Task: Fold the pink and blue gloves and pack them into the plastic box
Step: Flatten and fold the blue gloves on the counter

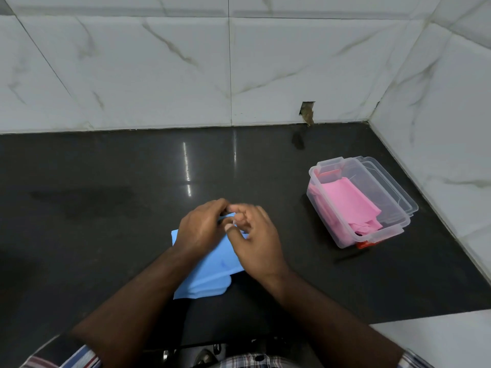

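A blue glove [210,272] lies flat on the dark counter [106,197] in front of me. My left hand [202,227] and my right hand [255,240] rest on its far end, fingers pinching the blue material between them. The hands hide most of that end. To the right stands a clear plastic box [332,235] without its lid on. A folded pink glove [348,203] lies inside it.
The box's clear lid [393,187] lies under or behind the box on its right side. White marble-tiled walls [239,70] close the counter at the back and right. A small hole in the tile [307,111] sits at the back.
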The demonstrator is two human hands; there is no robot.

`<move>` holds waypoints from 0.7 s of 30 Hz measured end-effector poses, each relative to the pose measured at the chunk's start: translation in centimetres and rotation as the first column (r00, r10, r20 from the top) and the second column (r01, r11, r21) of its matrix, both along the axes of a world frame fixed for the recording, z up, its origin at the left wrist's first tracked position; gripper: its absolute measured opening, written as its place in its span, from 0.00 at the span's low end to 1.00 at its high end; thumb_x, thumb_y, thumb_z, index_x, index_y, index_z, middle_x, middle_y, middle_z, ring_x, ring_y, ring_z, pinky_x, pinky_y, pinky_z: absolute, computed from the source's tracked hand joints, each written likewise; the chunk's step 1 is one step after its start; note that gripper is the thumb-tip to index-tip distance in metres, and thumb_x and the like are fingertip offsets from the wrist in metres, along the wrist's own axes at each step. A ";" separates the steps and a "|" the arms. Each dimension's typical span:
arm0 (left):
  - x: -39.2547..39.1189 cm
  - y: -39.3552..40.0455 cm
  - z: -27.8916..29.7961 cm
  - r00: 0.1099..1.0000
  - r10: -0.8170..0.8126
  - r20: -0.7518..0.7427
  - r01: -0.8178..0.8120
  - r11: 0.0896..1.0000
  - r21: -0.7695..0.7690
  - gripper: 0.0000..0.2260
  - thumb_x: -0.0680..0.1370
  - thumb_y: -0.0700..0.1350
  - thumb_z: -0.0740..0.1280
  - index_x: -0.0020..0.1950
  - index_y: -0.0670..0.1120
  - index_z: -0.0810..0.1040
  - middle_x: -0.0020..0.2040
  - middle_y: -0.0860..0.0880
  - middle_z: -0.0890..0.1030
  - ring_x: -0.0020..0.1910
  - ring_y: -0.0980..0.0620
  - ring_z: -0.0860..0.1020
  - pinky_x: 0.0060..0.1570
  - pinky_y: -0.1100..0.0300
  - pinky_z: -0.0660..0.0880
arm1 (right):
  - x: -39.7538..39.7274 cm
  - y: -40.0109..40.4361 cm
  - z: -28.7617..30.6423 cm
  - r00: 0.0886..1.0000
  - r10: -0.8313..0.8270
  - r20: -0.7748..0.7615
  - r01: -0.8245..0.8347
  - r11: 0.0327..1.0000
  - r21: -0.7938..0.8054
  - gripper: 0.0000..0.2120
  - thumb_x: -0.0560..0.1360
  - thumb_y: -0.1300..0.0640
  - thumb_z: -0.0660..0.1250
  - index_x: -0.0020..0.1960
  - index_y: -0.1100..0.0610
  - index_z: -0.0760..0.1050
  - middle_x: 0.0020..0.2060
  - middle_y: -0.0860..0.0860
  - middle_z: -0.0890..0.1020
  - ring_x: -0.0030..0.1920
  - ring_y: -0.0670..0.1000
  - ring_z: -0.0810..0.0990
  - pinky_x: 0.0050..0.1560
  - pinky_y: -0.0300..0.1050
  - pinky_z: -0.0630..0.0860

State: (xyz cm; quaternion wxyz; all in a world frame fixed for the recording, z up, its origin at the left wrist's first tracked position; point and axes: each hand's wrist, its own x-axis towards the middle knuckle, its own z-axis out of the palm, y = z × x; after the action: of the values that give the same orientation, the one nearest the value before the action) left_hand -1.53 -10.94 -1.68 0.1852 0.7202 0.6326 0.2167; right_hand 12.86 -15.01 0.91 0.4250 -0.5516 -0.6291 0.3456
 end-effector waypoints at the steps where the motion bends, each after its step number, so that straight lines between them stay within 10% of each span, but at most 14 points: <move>1: 0.0 -0.1 0.1 1.000 -0.007 0.011 0.007 1.000 -0.001 0.07 0.74 0.54 0.61 0.48 0.53 0.73 0.44 0.58 0.79 0.46 0.54 0.77 0.44 0.53 0.74 | -1.0 0.2 -0.1 0.995 -0.004 -0.103 0.002 1.000 -0.027 0.16 0.71 0.60 0.68 0.59 0.51 0.77 0.52 0.46 0.78 0.54 0.43 0.78 0.56 0.37 0.75; 5: 0.0 -0.3 0.1 0.990 0.032 0.139 -0.027 0.999 -0.037 0.13 0.71 0.58 0.56 0.48 0.53 0.72 0.43 0.56 0.80 0.43 0.55 0.78 0.43 0.49 0.76 | -3.1 0.6 -1.5 0.989 -0.015 -0.147 0.006 0.998 -0.062 0.20 0.73 0.58 0.66 0.64 0.50 0.72 0.59 0.45 0.75 0.59 0.41 0.74 0.60 0.37 0.73; 10: -0.4 0.2 -0.3 0.950 0.093 0.297 -0.095 0.995 -0.008 0.10 0.73 0.46 0.72 0.52 0.53 0.76 0.45 0.56 0.81 0.46 0.56 0.80 0.49 0.51 0.77 | -2.3 1.1 -3.7 1.000 -0.003 -0.016 0.002 0.998 -0.070 0.18 0.78 0.57 0.63 0.67 0.54 0.72 0.64 0.48 0.75 0.64 0.41 0.71 0.66 0.38 0.67; 15: -2.8 -3.3 -0.8 0.991 0.131 0.039 -0.136 0.967 0.213 0.15 0.74 0.41 0.62 0.59 0.51 0.79 0.55 0.56 0.82 0.60 0.52 0.79 0.62 0.45 0.72 | -2.5 1.4 -5.0 0.969 0.103 0.223 -0.088 0.993 -0.076 0.19 0.81 0.57 0.58 0.71 0.58 0.70 0.73 0.52 0.68 0.75 0.49 0.60 0.74 0.38 0.55; 21: -3.8 -6.3 -3.0 0.980 0.094 -0.178 -0.101 0.994 -0.031 0.27 0.80 0.60 0.46 0.77 0.54 0.65 0.78 0.55 0.63 0.80 0.53 0.52 0.76 0.45 0.52 | -2.7 1.1 -6.5 0.717 0.101 0.689 -0.179 0.983 0.043 0.27 0.80 0.46 0.49 0.74 0.58 0.66 0.75 0.55 0.66 0.76 0.55 0.60 0.75 0.54 0.56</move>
State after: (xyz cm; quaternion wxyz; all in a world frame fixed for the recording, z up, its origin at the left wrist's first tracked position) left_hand -5.33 -17.24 -4.67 0.1320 0.7008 0.6852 0.1485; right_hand 10.20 -13.93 -5.60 0.1648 -0.5672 -0.7986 0.1151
